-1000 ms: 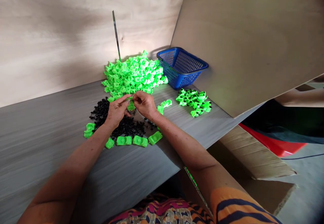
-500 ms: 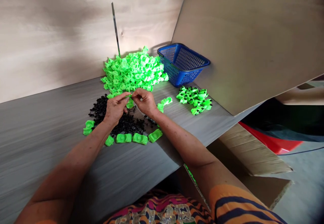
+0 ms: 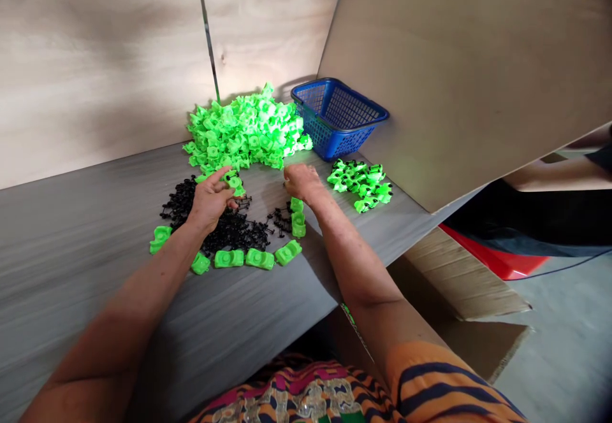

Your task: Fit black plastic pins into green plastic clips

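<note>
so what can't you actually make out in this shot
Head view, the only one:
- What the right hand holds, if anything: its fingers curl away from the camera.
- The blue basket: its contents are hidden behind its near wall.
- The black parts: too small to tell their shape, and the left hand covers some.
- The green piece at the left fingertips: the grip hides most of it.
- The red object: hidden mostly by the board.

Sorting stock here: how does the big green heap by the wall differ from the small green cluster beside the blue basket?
The big green heap is much larger and piled high; the small cluster lies low and spread. The small cluster's pieces show black parts on them; the big heap looks plain green. The big heap sits left of the blue basket, the small cluster in front of it. Both are bright green plastic.
</note>
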`<state>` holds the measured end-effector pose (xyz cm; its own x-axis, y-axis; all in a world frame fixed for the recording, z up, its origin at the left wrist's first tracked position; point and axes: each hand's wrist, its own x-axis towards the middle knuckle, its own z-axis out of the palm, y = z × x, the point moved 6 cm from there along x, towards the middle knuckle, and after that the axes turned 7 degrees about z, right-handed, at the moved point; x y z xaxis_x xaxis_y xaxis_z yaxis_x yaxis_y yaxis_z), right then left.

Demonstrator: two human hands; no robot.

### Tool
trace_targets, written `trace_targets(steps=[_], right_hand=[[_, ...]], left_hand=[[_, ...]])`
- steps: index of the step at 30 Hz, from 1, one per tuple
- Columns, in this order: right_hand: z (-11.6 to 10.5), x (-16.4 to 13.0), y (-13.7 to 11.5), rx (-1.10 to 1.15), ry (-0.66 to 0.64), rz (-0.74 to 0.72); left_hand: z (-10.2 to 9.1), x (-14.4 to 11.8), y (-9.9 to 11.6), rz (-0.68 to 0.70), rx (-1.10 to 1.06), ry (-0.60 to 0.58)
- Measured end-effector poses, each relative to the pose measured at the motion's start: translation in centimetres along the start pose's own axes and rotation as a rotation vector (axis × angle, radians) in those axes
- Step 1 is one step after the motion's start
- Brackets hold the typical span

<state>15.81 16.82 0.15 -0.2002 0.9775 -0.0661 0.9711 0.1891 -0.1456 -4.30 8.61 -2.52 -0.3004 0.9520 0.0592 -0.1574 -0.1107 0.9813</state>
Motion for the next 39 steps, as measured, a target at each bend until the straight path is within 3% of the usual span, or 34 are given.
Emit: trace_targets(steps=[6, 12, 15, 18, 21, 24, 27, 34, 39], right_hand=[[1.6, -0.4, -1.3, -0.218, -0.091, -0.02], [1.8, 0.2, -1.3, -0.16, -0.08, -0.057], [1.2, 0.3, -2.0, 0.126, 0.013, -0.18], [0.5, -0.2, -3.0, 0.601, 0.053, -0.377], [0.4, -1.0, -4.1, 0.984, -0.081, -0.515], [0.3, -1.8, -5.1, 1.15, -0.206, -0.563], [0.0, -2.4, -5.7, 1.169, -0.221, -0.604], [-0.2, -2.2, -5.5, 1.029, 0.075, -0.533], [-0.1, -2.8, -6.2, 0.928, 0.113, -0.59]], left_hand=[[0.2, -0.5, 0.6, -0.051, -0.025, -0.016], [0.4, -0.5, 1.0, -0.039, -0.104, -0.044], [0.2, -0.3, 1.0, -0.039, -0.142, -0.044], [0.0, 0.0, 1.0, -0.039, -0.161, -0.038], [0.0, 0.0, 1.0, -0.053, -0.157, -0.033], [0.2, -0.1, 1.0, -0.07, -0.14, -0.029], [0.4, -0.3, 1.0, -0.076, -0.125, -0.027], [0.7, -0.6, 0.9, -0.077, -0.135, -0.06], [0.7, -0.4, 0.6, -0.089, -0.143, -0.068]])
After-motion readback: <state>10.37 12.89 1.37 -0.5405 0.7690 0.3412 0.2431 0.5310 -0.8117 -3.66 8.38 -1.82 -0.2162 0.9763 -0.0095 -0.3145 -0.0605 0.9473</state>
